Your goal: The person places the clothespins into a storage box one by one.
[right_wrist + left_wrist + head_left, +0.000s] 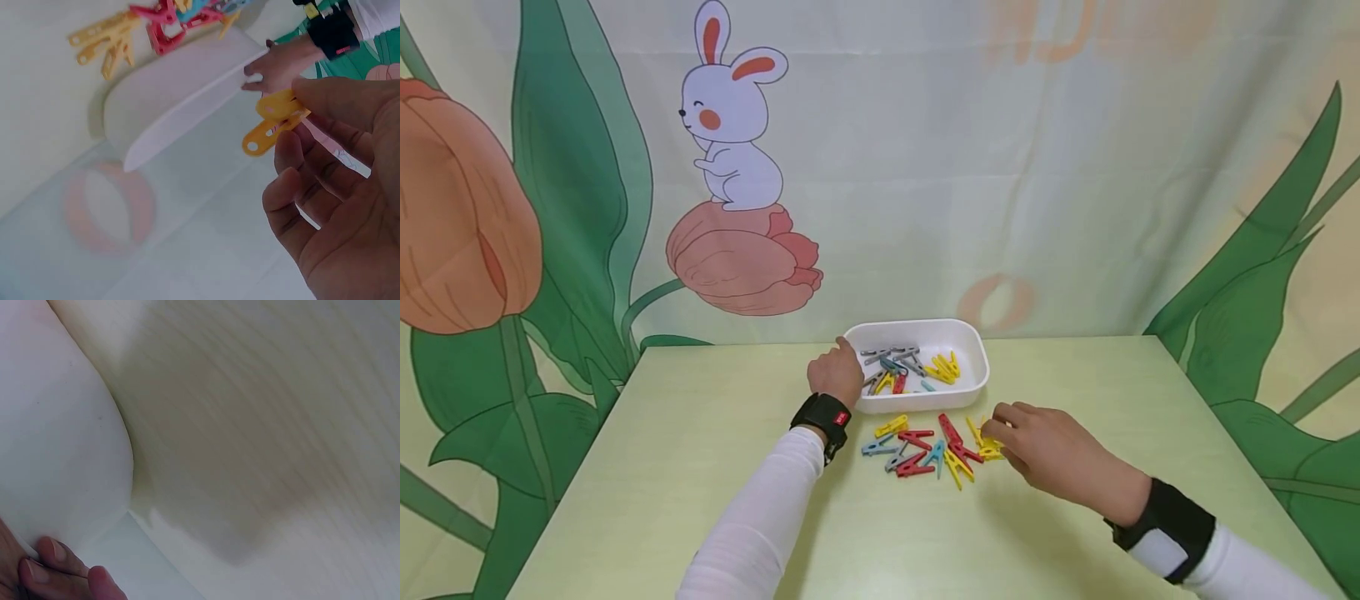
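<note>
My left hand (837, 372) holds the left end of a white plastic basin (925, 402), its fingers over the rim. In the left wrist view, fingertips (57, 550) lie against the basin's outer wall (69, 425). Just right of a loose pile, my right hand (1060, 454) pinches a yellow clothespin (273, 107) between thumb and fingers, clear of the table. The pile has red clothespins (950, 429), yellow, blue and grey ones. Inside the basin lie grey clothespins (906, 353), yellow clothespins (942, 371), and a few blue and red ones.
The basin stands near the back edge of a pale wooden table (700, 433), with the pile directly in front of it. A printed curtain (887, 167) with a rabbit and tulips hangs behind. Yellow clothespins (991, 452) lie at the pile's right end.
</note>
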